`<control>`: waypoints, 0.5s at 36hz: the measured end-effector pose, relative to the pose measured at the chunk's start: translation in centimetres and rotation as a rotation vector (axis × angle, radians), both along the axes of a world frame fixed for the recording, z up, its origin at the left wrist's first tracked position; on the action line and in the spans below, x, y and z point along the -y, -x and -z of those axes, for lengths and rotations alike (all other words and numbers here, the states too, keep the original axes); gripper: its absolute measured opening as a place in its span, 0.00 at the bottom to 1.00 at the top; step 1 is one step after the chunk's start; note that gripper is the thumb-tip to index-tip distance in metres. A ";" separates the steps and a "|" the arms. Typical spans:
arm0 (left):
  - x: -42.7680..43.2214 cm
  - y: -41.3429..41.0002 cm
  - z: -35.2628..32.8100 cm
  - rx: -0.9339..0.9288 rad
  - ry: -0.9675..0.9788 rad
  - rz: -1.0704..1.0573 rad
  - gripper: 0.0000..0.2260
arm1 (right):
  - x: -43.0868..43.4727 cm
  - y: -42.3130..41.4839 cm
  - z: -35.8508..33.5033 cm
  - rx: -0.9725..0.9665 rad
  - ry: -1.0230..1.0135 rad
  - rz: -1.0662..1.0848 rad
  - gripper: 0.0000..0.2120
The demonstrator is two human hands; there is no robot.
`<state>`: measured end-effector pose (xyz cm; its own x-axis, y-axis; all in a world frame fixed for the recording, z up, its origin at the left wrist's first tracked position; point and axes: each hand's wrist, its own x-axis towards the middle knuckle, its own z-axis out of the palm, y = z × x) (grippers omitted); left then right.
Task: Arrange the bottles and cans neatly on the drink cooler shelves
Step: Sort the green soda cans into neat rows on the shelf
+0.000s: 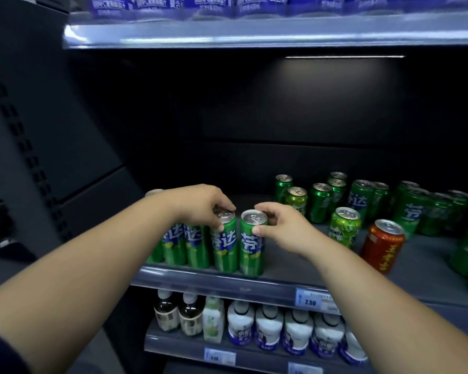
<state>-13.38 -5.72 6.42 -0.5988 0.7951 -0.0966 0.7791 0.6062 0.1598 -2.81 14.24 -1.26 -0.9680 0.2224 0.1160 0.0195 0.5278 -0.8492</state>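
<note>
Several tall green cans stand in a row at the front left of the middle shelf (295,265). My left hand (200,203) grips the top of the second can from the right (224,247), fingers curled over its rim. My right hand (284,228) pinches the top of the rightmost can in the row (251,249), thumb on its front. Both cans stand upright and side by side. More green cans (360,201) stand scattered at the back right. A light green can (345,228) and a red can (382,245) stand nearer the front.
The shelf above (254,33) carries blue-labelled bottles. The shelf below holds dark bottles (168,314), a pale green bottle (213,318) and several white bottles (268,327). A price tag (310,299) reading 2.50 sits on the middle shelf's front rail. The cooler's dark side wall (52,147) rises at left.
</note>
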 end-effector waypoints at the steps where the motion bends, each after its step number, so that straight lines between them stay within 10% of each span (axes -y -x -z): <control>1: -0.1 0.1 0.2 0.004 -0.004 0.010 0.27 | 0.0 0.1 0.0 0.007 0.005 0.006 0.28; 18: -0.1 3.0 1.8 0.027 -0.058 0.183 0.28 | 0.9 0.0 0.6 0.012 0.131 0.055 0.22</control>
<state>-16.39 -5.67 4.65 -0.4411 0.8954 -0.0610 0.8707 0.4435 0.2128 -2.86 13.35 -1.89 -0.9551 0.2878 0.0710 0.0559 0.4102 -0.9103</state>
